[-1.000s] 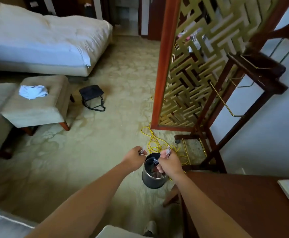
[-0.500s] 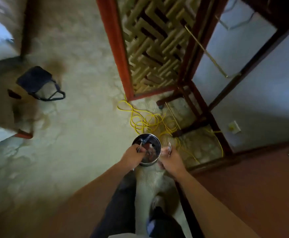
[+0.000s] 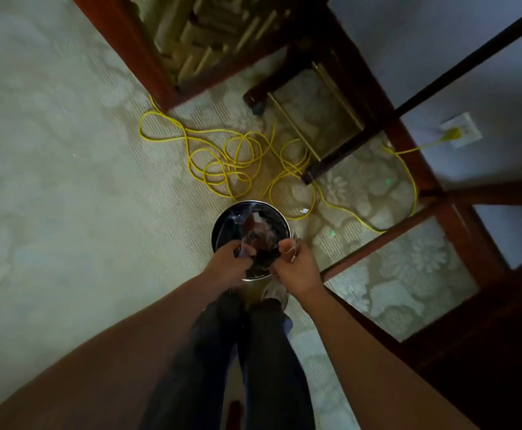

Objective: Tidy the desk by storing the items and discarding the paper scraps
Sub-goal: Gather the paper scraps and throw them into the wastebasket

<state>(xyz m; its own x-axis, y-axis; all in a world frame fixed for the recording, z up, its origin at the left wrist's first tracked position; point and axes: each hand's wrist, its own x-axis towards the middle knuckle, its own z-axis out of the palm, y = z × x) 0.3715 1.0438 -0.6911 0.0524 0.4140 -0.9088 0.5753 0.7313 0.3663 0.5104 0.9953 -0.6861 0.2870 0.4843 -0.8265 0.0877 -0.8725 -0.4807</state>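
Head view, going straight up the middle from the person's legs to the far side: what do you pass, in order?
Trousers → left hand and right hand side by side, each pinching a scrap → bin → yellow cable → lattice screen.

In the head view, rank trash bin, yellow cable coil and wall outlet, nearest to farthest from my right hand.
From the right hand:
1. Trash bin, directly beneath it.
2. Yellow cable coil, on the carpet beyond.
3. Wall outlet, far right.
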